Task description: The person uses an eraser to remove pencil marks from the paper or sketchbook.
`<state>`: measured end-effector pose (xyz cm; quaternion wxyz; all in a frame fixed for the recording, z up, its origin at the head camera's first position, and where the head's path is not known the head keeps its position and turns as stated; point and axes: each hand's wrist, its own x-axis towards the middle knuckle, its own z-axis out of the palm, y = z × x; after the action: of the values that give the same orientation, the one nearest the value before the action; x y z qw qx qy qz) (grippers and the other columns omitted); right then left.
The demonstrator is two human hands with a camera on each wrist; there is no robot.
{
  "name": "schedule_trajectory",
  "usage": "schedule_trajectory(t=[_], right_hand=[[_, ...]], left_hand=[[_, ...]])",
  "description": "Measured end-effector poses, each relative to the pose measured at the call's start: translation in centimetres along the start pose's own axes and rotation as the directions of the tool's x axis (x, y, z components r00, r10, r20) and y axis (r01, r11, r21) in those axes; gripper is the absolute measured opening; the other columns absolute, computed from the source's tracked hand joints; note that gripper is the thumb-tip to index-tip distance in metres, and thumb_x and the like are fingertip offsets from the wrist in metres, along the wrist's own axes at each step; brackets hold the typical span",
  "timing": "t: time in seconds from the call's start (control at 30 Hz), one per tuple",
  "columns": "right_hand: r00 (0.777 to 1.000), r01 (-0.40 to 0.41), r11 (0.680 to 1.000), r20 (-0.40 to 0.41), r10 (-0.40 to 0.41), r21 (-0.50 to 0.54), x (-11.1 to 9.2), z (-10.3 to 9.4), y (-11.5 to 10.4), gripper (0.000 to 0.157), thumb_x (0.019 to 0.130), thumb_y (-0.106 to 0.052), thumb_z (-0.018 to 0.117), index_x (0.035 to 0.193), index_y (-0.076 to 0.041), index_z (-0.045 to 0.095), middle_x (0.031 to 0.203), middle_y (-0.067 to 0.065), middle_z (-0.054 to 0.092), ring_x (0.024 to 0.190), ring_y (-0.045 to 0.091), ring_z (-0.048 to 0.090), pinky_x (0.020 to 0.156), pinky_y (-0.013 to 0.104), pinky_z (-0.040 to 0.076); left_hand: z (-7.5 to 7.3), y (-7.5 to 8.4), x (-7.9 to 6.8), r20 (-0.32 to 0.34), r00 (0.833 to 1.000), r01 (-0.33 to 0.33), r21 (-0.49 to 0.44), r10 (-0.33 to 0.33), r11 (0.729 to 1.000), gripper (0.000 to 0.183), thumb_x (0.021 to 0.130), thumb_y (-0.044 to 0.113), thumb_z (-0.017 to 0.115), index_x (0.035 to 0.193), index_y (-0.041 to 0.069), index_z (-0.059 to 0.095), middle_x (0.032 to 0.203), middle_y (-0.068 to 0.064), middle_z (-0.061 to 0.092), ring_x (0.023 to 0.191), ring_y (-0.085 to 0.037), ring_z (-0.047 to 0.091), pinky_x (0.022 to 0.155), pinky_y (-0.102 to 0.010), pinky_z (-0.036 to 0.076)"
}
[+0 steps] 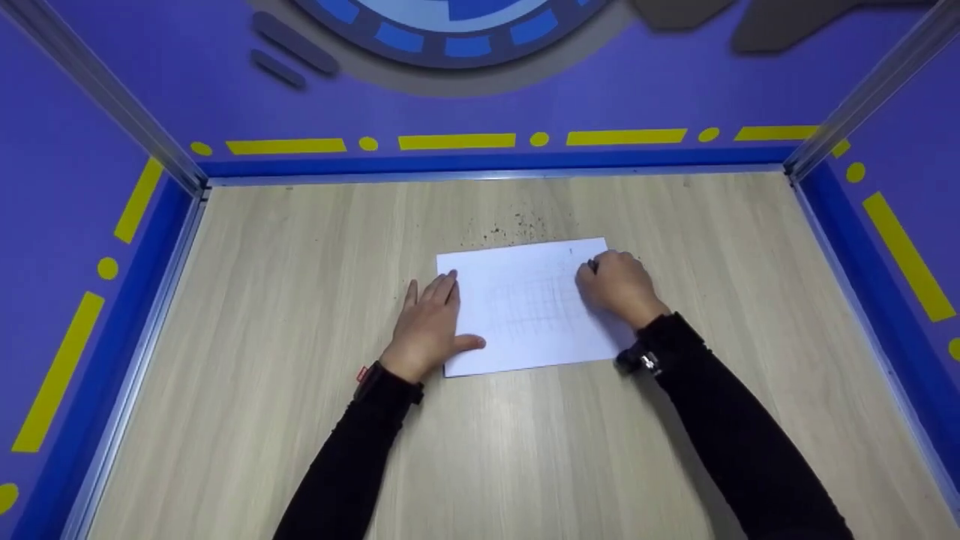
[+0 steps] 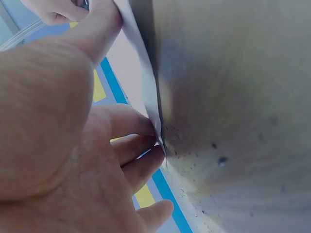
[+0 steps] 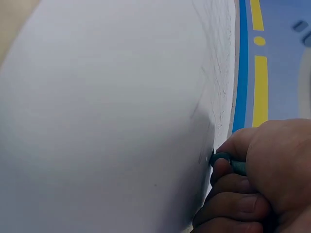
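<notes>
Left hand (image 1: pixel 426 328), fingers extended, rests on paper (image 1: pixel 487 356); right hand (image 1: pixel 619 286) grips tool (image 3: pixel 238 167). Faint lines (image 1: pixel 541 300) present; judged part-done, remainder unclear.

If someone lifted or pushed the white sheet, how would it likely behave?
The white sheet would probably flop, as its thin edge curves in the left wrist view. That thinness suggests it is light for its size. Pushed, it might slide: no clip or tape shows, though the left hand steadies one edge.
</notes>
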<state>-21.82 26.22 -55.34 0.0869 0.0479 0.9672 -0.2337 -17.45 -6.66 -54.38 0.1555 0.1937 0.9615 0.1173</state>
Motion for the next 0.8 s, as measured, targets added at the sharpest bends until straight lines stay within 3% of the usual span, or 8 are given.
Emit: schedule_trajectory(t=[0.13,0.27,0.4,0.53,0.67,0.8], right_hand=[[1.0,0.001,1.0,0.011,-0.001,0.024,0.0,0.8,-1.6,0.046,0.107,-0.032,0.049,0.064,-0.015,0.048,0.081,0.015,0.065,0.073,0.032,0.062,0.067,0.048,0.052],[0.997,0.03,0.997,0.062,-0.034,0.069,-0.6,2.3,-5.7,0.045,0.109,-0.034,0.049,0.07,-0.013,0.056,0.09,0.018,0.072,0.082,0.036,0.068,0.078,0.051,0.059],[0.985,0.122,0.992,0.116,-0.125,0.031,-1.2,4.4,-10.9,0.042,0.111,-0.036,0.052,0.09,-0.007,0.074,0.103,0.022,0.079,0.096,0.041,0.075,0.09,0.056,0.063],[0.958,0.251,0.965,0.16,-0.238,-0.071,-1.6,6.6,-14.4,0.042,0.113,-0.034,0.052,0.102,-0.003,0.079,0.11,0.025,0.08,0.103,0.045,0.077,0.092,0.059,0.065],[0.961,0.258,0.959,0.132,-0.243,-0.113,-1.5,7.4,-14.5,0.039,0.11,-0.03,0.056,0.096,-0.002,0.078,0.108,0.026,0.08,0.102,0.046,0.077,0.089,0.059,0.065],[0.981,0.181,0.981,0.084,-0.175,-0.068,-0.9,6.2,-11.7,0.036,0.106,-0.03,0.059,0.088,-0.003,0.076,0.103,0.025,0.079,0.096,0.046,0.076,0.089,0.059,0.064]], left_hand=[[0.0,0.0,0.0,-0.003,1.0,-0.003,-0.001,0.003,1.0,0.116,0.093,0.065,0.08,0.171,-0.005,0.031,0.185,-0.018,0.023,0.173,-0.036,0.022,0.141,-0.065,0.008],[0.0,-0.1,0.0,-0.017,1.0,-0.019,0.001,0.019,1.0,0.114,0.093,0.064,0.08,0.17,-0.006,0.033,0.184,-0.02,0.026,0.172,-0.038,0.025,0.141,-0.065,0.009],[-0.1,-0.2,0.0,-0.037,0.999,-0.03,0.013,0.03,0.999,0.115,0.092,0.065,0.08,0.17,-0.006,0.034,0.183,-0.02,0.028,0.171,-0.038,0.028,0.141,-0.066,0.01],[-0.1,-0.4,-0.1,-0.046,0.999,-0.023,-0.004,0.022,1.0,0.115,0.091,0.064,0.082,0.169,-0.005,0.036,0.183,-0.018,0.029,0.17,-0.037,0.029,0.141,-0.066,0.009],[0.0,-0.4,-0.2,-0.042,0.999,-0.026,-0.016,0.025,1.0,0.114,0.092,0.064,0.082,0.17,-0.005,0.035,0.183,-0.018,0.028,0.171,-0.037,0.028,0.141,-0.067,0.009],[0.1,-0.3,-0.2,-0.037,0.999,-0.034,0.007,0.034,0.999,0.114,0.093,0.064,0.08,0.17,-0.006,0.034,0.183,-0.019,0.028,0.171,-0.037,0.028,0.14,-0.067,0.01]])
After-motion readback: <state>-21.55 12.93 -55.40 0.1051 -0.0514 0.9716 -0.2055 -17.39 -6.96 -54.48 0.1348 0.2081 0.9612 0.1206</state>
